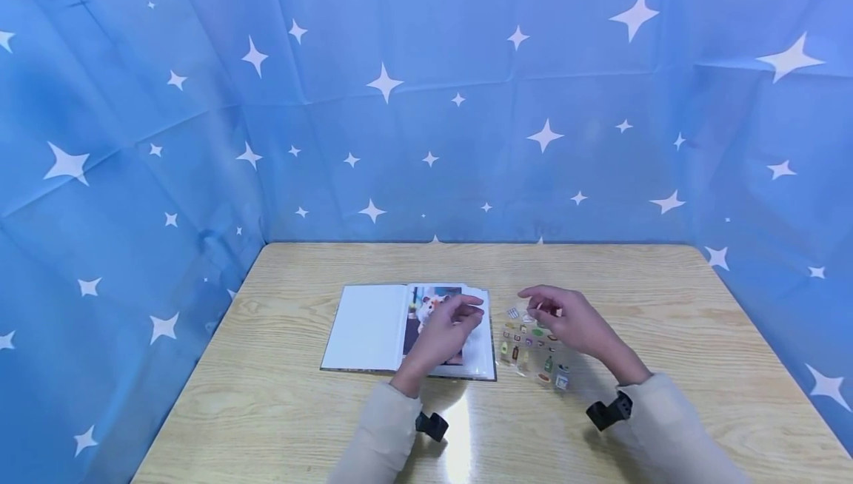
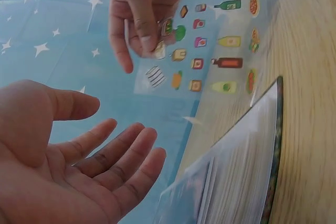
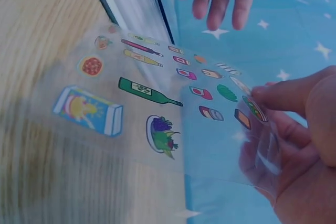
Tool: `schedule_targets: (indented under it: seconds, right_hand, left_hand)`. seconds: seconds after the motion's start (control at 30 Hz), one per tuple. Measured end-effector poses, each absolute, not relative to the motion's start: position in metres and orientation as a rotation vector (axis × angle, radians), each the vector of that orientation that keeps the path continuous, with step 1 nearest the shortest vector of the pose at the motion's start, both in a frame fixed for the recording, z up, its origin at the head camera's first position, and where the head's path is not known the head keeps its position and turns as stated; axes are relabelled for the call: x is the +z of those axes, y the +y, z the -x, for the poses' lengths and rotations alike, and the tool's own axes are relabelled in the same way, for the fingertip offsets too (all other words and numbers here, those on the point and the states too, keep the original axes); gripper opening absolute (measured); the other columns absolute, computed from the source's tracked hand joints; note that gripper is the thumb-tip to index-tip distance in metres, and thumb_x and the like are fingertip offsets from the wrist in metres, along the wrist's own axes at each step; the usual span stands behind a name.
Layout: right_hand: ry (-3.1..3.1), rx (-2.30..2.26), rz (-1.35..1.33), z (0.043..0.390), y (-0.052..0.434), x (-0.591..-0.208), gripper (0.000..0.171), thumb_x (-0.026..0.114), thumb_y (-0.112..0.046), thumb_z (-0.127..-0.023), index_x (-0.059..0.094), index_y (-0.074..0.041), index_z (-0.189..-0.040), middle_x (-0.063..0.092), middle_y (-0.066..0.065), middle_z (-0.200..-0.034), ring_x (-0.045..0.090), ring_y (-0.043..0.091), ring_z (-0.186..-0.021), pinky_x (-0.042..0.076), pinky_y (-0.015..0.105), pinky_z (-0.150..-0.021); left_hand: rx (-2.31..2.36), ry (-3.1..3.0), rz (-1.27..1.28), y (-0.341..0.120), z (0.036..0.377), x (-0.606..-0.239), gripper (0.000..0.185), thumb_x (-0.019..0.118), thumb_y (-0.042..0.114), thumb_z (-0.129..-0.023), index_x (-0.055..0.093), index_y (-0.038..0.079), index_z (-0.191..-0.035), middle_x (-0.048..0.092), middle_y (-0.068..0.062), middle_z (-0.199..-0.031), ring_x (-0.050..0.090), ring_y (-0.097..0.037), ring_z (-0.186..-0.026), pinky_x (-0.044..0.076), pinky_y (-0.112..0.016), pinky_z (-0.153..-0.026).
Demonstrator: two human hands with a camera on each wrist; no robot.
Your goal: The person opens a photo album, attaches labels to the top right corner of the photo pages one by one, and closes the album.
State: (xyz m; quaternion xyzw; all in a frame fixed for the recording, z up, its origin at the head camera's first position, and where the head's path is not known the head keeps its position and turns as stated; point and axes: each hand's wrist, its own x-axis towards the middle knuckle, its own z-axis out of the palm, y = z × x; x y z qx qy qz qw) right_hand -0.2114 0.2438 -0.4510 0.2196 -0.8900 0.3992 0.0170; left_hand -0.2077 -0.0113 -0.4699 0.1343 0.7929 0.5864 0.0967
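Wooden table point(image 1: 280, 410), walled on three sides by blue star-print cloth point(image 1: 426, 99).

Open photo album point(image 1: 373, 328) lies flat near table centre; left page blank white, right page shows a photo partly covered by the left hand.

Left hand point(image 1: 445, 332): forearm enters from 6 o'clock, hand hovers over the album's right page. Left wrist view shows palm exposed, fingers point(image 2: 121, 153) extended and slightly spread, released, grasping nothing.

Right hand point(image 1: 566, 321): forearm enters from 5 o'clock, wrist raised, hand at 3 o'clock of the album. Thumb and forefinger pinch the far edge of the sticker sheet point(image 1: 533, 351), lifting that edge; remaining fingers curl loosely under it.

Sticker sheet: transparent, printed with small bottles, food and a carton; near edge rests on the table just beside the album's right edge.
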Motion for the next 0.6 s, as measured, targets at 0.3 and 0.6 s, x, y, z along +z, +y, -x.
schedule_targets:
  seconds: [0.3, 0.6]
  right_hand:
    - [-2.751, 1.279, -0.715, 0.210, 0.245, -0.439, 0.032, 0.063, 0.003, -0.092, 0.066, -0.006, -0.123, 0.068, 0.005, -0.088, 0.061, 0.013, -0.067, 0.050, 0.026, -0.054]
    - [-2.741, 1.366, -0.722, 0.208, 0.242, -0.435, 0.032, 0.062, 0.002, -0.093, 0.065, -0.005, -0.124, 0.068, 0.004, -0.092, 0.065, 0.021, -0.074, 0.051, 0.027, -0.056]
  left_hand:
    - [1.821, 2.275, -0.476, 0.003, 0.205, -0.471, 0.026, 0.060, 0.017, -0.099, 0.064, 0.012, -0.124, 0.067, -0.014, -0.119, 0.065, -0.017, -0.107, 0.053, -0.028, -0.091]
    - [1.890, 2.154, -0.429, 0.015, 0.202, -0.469, 0.045, 0.063, 0.017, -0.097, 0.052, 0.014, -0.140, 0.069, -0.005, -0.123, 0.067, -0.012, -0.105, 0.054, -0.025, -0.089]
